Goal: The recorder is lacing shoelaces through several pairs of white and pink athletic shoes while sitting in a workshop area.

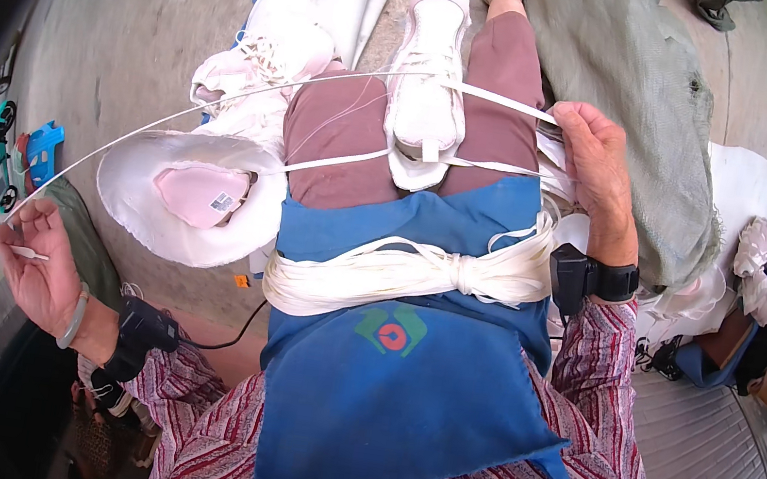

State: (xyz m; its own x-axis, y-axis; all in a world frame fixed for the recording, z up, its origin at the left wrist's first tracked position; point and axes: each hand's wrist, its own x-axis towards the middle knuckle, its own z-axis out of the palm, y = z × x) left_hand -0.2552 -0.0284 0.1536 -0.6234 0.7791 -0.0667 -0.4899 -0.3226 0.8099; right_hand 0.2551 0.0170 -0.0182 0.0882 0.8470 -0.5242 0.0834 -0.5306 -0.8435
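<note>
A stitch is being pulled taut: thread (pixel 175 117) pinched by left hand (pixel 35 261), strap (pixel 496 101) gripped by right hand (pixel 595 166) over shoe (pixel 428 79). Re-insertion is judged next.

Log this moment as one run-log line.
left hand: pulls thread taut, out left | right hand: pinches white strap | shoe: on lap | strap bundle: on apron

Left hand (pixel 35 261) is flung wide out from the lap, palm up, fingers pinched shut. Right hand (pixel 591 161) reaches forward past the lap, fingers curled closed, wrist bent.
</note>
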